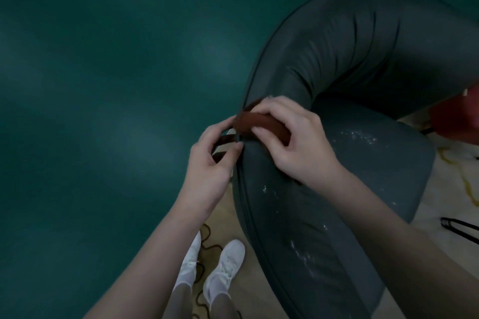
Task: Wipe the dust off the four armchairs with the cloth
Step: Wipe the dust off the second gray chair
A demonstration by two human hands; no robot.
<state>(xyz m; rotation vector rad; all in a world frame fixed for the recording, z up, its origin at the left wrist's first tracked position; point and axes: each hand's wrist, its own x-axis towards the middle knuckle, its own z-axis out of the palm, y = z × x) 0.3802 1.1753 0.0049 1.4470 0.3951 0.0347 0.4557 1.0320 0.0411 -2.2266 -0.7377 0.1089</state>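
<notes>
Closest to us, at the bottom, we see two white shoes [225,267] on a pale floor [223,217]. The legs are cut off by the picture's edge. A thin brown cord [207,238] lies by the shoes, and an arm hides part of it. Both bare arms reach up from the bottom, with the elbows out of the picture.

Everything is dim and a bit blurry. The right hand [293,142] lies on the armchair [363,59], where the seat meets the curved back. Its fingers are curled tight around a brown cloth [261,124], which is rolled up like a fat sausage. The hand hides the rest of the cloth. The cloth sits on the chair's left edge.

The left hand [210,163] is just beside it, off the side of the chair. Its fingers are bent, and the tips touch the seam at the chair's edge. Some brown strips [224,140] show under its fingers. We cannot tell what they are, or whether the hand holds them.

White dust specks [359,136] lie on the dark grey seat. Further right, black metal legs [458,228] and a red thing [456,119] are cut off by the edge. Behind it all is a dark green surface [103,72].
</notes>
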